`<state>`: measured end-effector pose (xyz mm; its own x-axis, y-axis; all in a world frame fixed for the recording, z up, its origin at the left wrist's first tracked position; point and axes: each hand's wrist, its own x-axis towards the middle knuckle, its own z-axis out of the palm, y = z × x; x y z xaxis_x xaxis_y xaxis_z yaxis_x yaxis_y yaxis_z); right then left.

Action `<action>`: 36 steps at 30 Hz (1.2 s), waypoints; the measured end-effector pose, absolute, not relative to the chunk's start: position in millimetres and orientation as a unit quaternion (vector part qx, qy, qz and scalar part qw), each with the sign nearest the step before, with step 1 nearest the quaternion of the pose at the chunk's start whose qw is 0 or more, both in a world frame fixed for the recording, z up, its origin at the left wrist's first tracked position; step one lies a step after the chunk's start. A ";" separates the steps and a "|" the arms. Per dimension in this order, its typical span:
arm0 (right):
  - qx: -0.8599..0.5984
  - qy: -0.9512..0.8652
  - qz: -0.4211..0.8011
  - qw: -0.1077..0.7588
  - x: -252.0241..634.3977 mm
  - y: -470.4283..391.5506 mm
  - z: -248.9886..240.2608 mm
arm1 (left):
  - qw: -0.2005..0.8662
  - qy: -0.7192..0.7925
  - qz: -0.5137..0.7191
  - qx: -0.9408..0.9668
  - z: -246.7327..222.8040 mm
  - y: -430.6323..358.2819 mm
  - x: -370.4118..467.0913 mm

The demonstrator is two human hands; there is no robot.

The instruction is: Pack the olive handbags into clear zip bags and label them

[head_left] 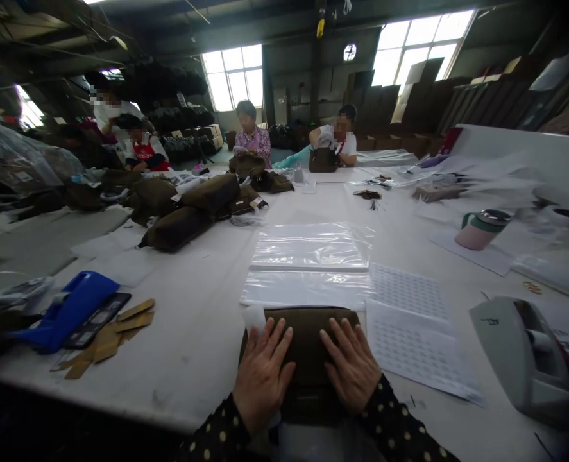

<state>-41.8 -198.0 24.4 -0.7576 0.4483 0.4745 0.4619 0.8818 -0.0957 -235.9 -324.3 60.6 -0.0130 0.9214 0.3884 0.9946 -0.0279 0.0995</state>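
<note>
On the brown pouch, both hands press flat, open.

Clear plastic bags lie stacked mid-tabletop, sticker sheets just right of them. A tape dispenser sits at the right edge, a blue holder and card strips at left. Brown bags are piled farther back, near a pink mug and seated workers.

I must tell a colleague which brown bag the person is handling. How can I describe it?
On the white table, look at the near edge. The brown bag lies flat under the left hand and right hand, apart from the far pile.
</note>
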 end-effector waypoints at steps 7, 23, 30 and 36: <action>-0.223 -0.958 -0.040 0.175 -71.1 -180.3 -1.2 | 0.036 -0.712 -0.112 -0.693 38.3 -288.5 -243.1; -0.257 -0.895 0.190 0.311 -27.6 -62.6 88.9 | -0.033 -0.749 -0.501 -0.433 64.6 -284.2 -359.5; -0.233 -0.912 0.310 0.130 -92.6 7.9 -9.6 | -0.194 -0.722 -0.245 -0.617 17.6 -154.4 -387.6; -0.243 -0.937 0.244 0.056 -97.5 10.9 -49.0 | -0.287 -0.711 -0.086 -0.636 -11.6 -114.1 -411.5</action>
